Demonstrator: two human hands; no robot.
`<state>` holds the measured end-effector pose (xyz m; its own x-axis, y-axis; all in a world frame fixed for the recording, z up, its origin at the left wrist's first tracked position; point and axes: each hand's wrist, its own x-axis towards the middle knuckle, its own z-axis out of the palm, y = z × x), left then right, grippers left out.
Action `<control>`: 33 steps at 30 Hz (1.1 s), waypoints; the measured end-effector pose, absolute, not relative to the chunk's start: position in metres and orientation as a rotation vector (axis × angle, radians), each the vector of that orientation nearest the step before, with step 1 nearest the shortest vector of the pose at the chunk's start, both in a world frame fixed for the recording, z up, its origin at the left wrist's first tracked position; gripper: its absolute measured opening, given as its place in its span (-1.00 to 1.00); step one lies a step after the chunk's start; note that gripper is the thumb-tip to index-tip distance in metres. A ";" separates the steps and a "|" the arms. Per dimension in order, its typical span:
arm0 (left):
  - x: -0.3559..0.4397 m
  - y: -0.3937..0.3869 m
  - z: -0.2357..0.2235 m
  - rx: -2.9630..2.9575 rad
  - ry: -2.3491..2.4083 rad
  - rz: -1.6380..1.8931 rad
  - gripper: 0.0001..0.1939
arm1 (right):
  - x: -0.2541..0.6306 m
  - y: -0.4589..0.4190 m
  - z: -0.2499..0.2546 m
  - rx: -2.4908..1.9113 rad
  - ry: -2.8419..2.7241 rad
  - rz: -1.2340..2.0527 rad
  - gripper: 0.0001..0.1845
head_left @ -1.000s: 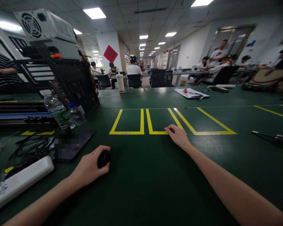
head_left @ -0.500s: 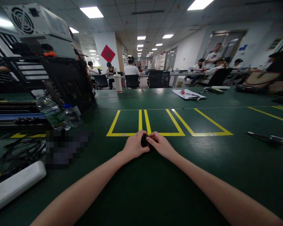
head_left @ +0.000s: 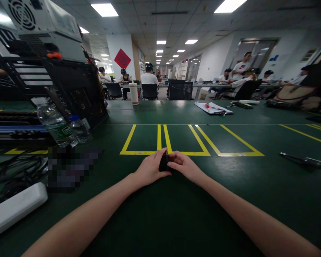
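Held in the left hand (head_left: 147, 168): a small black object (head_left: 163, 163), gripped between thumb and fingers. Placed at the right edge of the black object: thumb and fingertips of the right hand (head_left: 186, 167), fingers curled; cannot tell whether pinching it or merely touching. Located low over the table (head_left: 160, 217), in front of the yellow tape (head_left: 139, 153), near the gap between the left and middle outlines. Cannot tell whether resting on the surface; largely covered by the fingers.

Noted at left: white bar (head_left: 17, 208), cables (head_left: 18, 175), a pixelated patch, large bottle (head_left: 55, 125) with green label, and just beside it a blue-capped bottle (head_left: 80, 131). Standing behind these: black frame (head_left: 75, 85), carrying grey metal boxes (head_left: 53, 25). Upright near the far edge: white cup (head_left: 133, 93). Lying farther right: clipboard (head_left: 212, 108) with papers and a small red item. Lying at right, well apart from both hands: dark tool (head_left: 302, 160). Visible in the background: several people at other tables.
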<state>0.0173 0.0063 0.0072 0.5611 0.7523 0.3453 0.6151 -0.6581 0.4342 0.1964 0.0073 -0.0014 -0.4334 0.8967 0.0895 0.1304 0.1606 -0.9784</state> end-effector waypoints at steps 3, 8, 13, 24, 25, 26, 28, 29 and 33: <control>0.017 0.008 0.004 2.533 1.137 0.766 -0.27 | 0.197 0.010 -0.003 -0.950 -1.722 1.357 -0.75; 0.019 0.008 0.002 2.576 1.194 0.795 -0.29 | 0.199 0.013 -0.004 -0.919 -1.744 1.380 -0.72; 0.019 0.006 0.002 2.603 1.181 0.793 -0.31 | 0.198 0.010 -0.002 -0.927 -1.722 1.349 -0.81; 0.018 0.009 0.002 2.601 1.133 0.748 -0.30 | 0.198 0.015 -0.003 -0.872 -1.676 1.444 -0.77; 0.018 0.009 0.001 2.606 1.133 0.744 -0.30 | 0.199 0.016 -0.003 -0.880 -1.674 1.442 -0.77; 0.018 0.009 0.001 2.612 1.133 0.741 -0.29 | 0.199 0.016 -0.003 -0.896 -1.672 1.440 -0.76; 0.019 0.009 0.001 2.621 1.132 0.740 -0.29 | 0.199 0.017 -0.004 -0.939 -1.669 1.445 -0.72; 0.019 0.008 0.002 2.623 1.130 0.738 -0.29 | 0.199 0.017 -0.004 -0.960 -1.669 1.451 -0.70; 0.019 0.006 0.004 2.649 1.115 0.730 -0.31 | 0.200 0.018 -0.002 -0.968 -1.666 1.501 -0.71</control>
<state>0.0190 0.0061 0.0038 0.5989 0.7099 0.3705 0.6234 -0.7037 0.3407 0.1997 0.0180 -0.0025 -0.4880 0.8728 0.0093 0.0813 0.0560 -0.9951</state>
